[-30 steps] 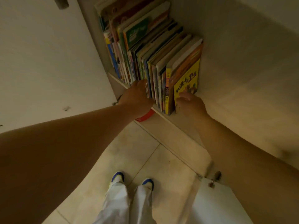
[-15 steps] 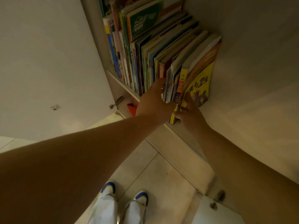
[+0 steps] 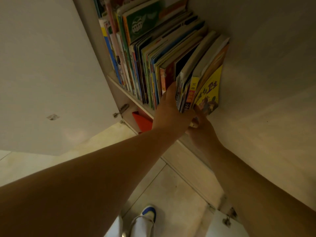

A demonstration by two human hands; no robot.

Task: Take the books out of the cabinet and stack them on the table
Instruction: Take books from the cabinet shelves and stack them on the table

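Pulling a first handful of books (image 3: 191,93) off the cabinet shelf (image 3: 130,96), nothing stacked yet as far as I can see.

My left hand (image 3: 169,113) has its fingers pushed into the row and curled around a thin bundle of paperbacks at the row's right end, and my right hand (image 3: 201,132) grips the same bundle from below, its fingers on the bottom edge of the yellow cover (image 3: 210,89). The bundle tilts away from the rest, which stands packed upright just left of my fingers. I judge the job barely begun: the shelf looks nearly full and no counter is in view. The books are slim, glossy and soft-covered, some curling at the edges, so they'll likely slip and splay.
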